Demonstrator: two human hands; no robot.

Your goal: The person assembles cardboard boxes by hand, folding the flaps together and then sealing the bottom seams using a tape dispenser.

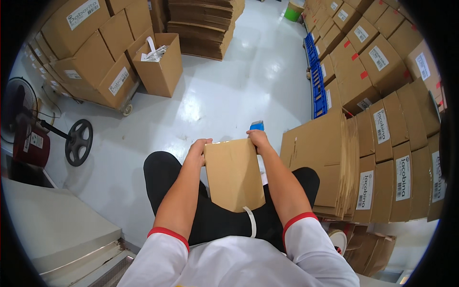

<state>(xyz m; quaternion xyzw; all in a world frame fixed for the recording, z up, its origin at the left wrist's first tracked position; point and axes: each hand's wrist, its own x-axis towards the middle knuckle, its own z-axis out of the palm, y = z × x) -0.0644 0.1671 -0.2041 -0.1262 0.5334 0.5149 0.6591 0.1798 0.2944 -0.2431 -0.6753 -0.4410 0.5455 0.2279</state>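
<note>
White labels (381, 125) — darkly lettered, barcoded — mark the stacked brown cartons (384, 191).

From my end, going by the hands (197, 149): 12 o'clock is open floor (224, 95), so I've got a lane there, just a blue object (257, 126) crowding the right one at 1. Box (234, 172) plugs the gap between them. Blue pallets (317, 86) block 2, cardboard stack (313, 165) 3, knees (160, 166) 4 and 8, fan base (76, 139) 9, open carton (160, 76) 11.
</note>
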